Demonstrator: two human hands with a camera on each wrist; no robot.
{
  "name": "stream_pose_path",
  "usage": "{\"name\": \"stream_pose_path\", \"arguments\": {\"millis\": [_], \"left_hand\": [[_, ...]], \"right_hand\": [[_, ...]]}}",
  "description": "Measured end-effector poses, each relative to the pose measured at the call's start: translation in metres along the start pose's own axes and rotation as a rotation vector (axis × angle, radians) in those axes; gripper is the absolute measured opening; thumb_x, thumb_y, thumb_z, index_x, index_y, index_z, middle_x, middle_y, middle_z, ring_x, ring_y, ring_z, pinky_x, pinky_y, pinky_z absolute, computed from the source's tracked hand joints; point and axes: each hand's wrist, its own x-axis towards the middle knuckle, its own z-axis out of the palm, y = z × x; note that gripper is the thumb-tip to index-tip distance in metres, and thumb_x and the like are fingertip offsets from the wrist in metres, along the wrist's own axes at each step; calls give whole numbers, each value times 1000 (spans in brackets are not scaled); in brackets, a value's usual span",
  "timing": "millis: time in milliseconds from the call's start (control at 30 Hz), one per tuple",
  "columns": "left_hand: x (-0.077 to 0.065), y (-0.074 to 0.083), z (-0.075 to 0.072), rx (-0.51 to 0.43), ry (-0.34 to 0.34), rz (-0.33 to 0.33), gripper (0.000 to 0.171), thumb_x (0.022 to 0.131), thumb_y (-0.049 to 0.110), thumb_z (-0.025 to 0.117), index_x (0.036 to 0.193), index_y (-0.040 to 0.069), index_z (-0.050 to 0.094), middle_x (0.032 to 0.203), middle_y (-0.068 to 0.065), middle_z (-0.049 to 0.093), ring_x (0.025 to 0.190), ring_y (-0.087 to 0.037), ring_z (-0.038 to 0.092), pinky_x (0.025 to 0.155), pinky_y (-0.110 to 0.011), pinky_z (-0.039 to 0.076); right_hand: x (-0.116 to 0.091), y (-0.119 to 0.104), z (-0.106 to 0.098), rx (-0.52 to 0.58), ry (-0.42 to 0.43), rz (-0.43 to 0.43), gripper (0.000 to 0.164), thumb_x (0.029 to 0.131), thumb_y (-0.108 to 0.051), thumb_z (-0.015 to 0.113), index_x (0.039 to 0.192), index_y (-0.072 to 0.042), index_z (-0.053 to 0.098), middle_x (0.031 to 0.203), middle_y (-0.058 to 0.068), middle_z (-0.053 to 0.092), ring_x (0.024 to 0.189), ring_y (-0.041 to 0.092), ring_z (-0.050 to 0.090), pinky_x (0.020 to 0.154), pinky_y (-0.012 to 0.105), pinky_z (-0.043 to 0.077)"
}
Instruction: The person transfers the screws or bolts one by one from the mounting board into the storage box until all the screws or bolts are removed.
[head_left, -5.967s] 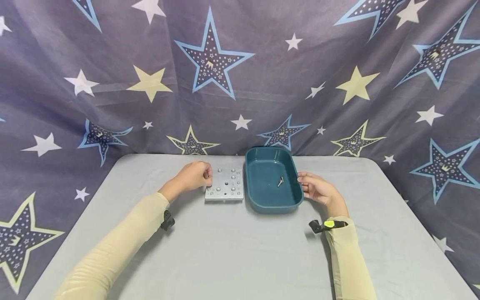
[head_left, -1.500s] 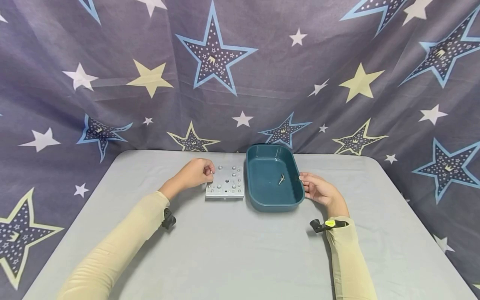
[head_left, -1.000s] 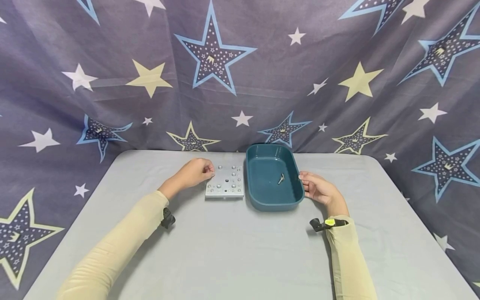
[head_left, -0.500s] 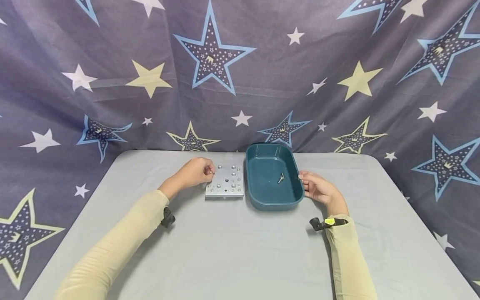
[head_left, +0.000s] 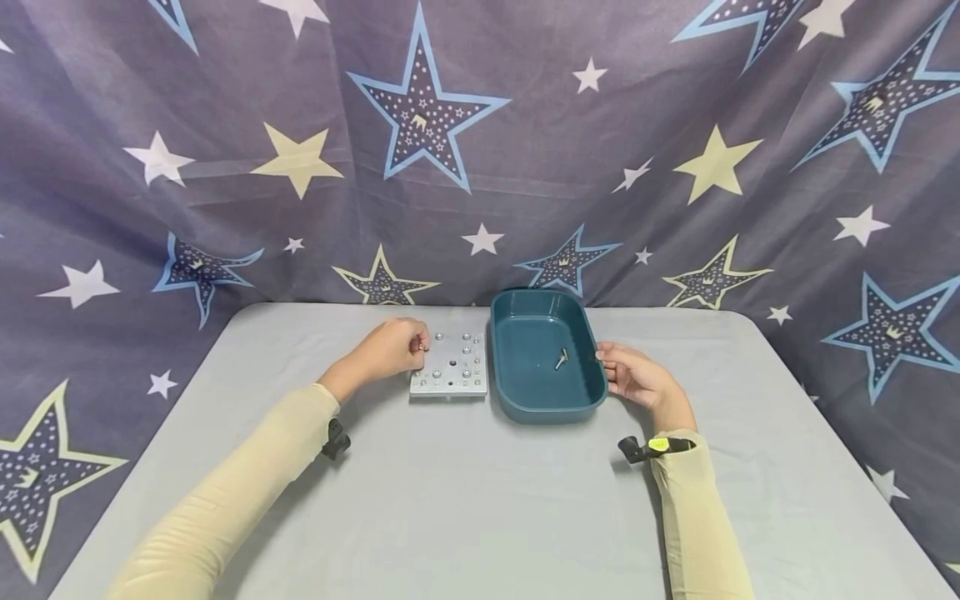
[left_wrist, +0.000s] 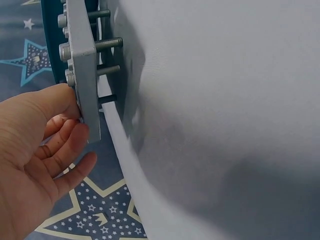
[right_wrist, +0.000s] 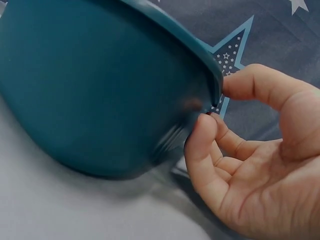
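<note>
A silver metal plate [head_left: 440,358] with several socket-head bolts and dark holes lies left of a teal tray [head_left: 551,413]. My left hand [head_left: 386,348] is at the plate's left edge, thumb and forefinger pinching a small bolt [head_left: 424,347] mostly hidden by the fingers. In the left wrist view, bolt shanks [left_wrist: 109,44] stick out beneath the plate [left_wrist: 84,60], and the other fingers of the left hand [left_wrist: 37,140] curl loosely. My right hand [head_left: 636,377] holds the tray's right rim between thumb and fingers. Loose bolts [head_left: 561,359] lie inside the tray.
The table [head_left: 480,508] is covered in light grey cloth. Behind it hangs a dark curtain [head_left: 570,150] patterned with stars. A black wrist camera [head_left: 336,439] is strapped at the left sleeve, another black camera [head_left: 633,450] at the right.
The left fingers shift slightly at the plate's left edge, and the pinched bolt shows more than six seconds ago. Right hand, tray and loose bolts keep their places. The head view tilts a little.
</note>
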Motion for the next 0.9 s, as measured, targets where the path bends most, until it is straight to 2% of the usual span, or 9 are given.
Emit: {"name": "stream_pose_path", "arguments": {"millis": [133, 267, 400, 633, 900], "left_hand": [[0, 0, 0, 5, 4, 1, 14, 73, 1, 67, 80, 12, 65, 73, 2, 60, 66, -11, 52, 65, -29, 47], [0, -1, 0, 10, 1, 7, 14, 73, 1, 67, 82, 11, 66, 73, 2, 60, 67, -12, 51, 65, -30, 46], [-1, -1, 1, 1, 0, 9, 15, 73, 0, 68, 83, 10, 67, 75, 1, 61, 68, -12, 52, 67, -30, 46], [-2, -2, 1, -56, -2, -17, 17, 74, -2, 66, 87, 9, 70, 81, -1, 66, 73, -13, 59, 71, -31, 52], [-1, -1, -6, -148, -57, -69, 16, 78, -1, 67, 93, 3, 72, 81, -5, 69, 76, -15, 62, 78, -34, 54]], "right_hand": [[0, -4, 5, 3, 76, 19, 21, 105, -4, 36, 111, -14, 54, 90, -6, 71, 81, 6, 67, 75, 25, 57], [1, -6, 7, 11, 100, 29, 24, 105, 0, 32, 113, -12, 51, 89, -6, 69, 78, 6, 66, 73, 24, 57], [0, -8, 10, 9, 113, 28, 22, 105, 1, 32, 114, -11, 48, 88, -5, 68, 77, 6, 65, 72, 24, 56], [-2, -12, 12, 8, 104, 20, 22, 104, 2, 32, 115, -8, 47, 86, -6, 67, 76, 5, 64, 71, 23, 55], [-2, -17, 18, -9, 139, 40, 21, 103, 4, 32, 116, -5, 46, 82, -8, 65, 71, 3, 60, 69, 21, 54]]}}
